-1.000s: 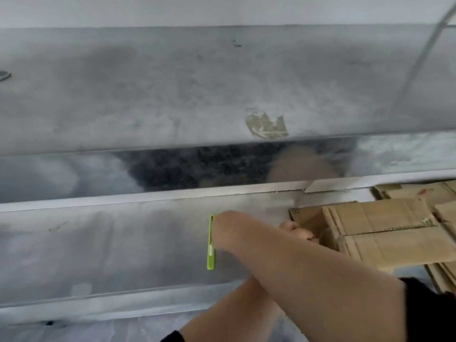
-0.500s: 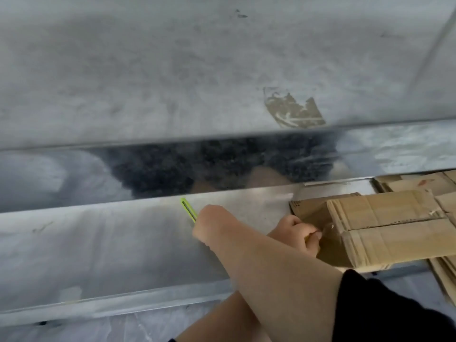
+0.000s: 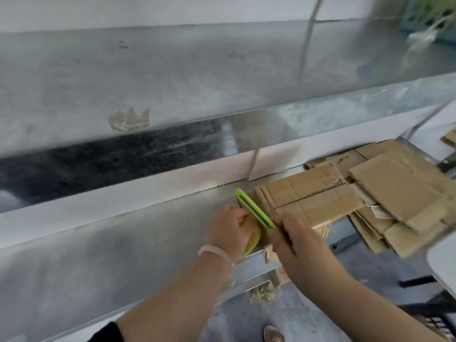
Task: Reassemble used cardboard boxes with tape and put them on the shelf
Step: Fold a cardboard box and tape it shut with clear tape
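Two metal shelves fill most of the view, the upper shelf (image 3: 172,82) dull grey and the lower shelf (image 3: 98,255) running across the middle. At the right end of the lower shelf lies a stack of flattened cardboard boxes (image 3: 345,193), several sheets deep, some overhanging the front edge. None of them is folded up into a box.

Both forearms reach in from below and meet just left of the stack. The right hand (image 3: 296,239) is curled round the lower end of a green box cutter (image 3: 254,209), which slants up and away toward the near corner of the cardboard. The left hand (image 3: 228,232) grips a yellowish roll (image 3: 254,239), probably tape, though it is blurred and mostly hidden by the fingers. The two hands are just beside each other. A pale bracelet (image 3: 214,251) sits on the left wrist. A torn scrap of old tape (image 3: 128,119) is stuck to the upper shelf.
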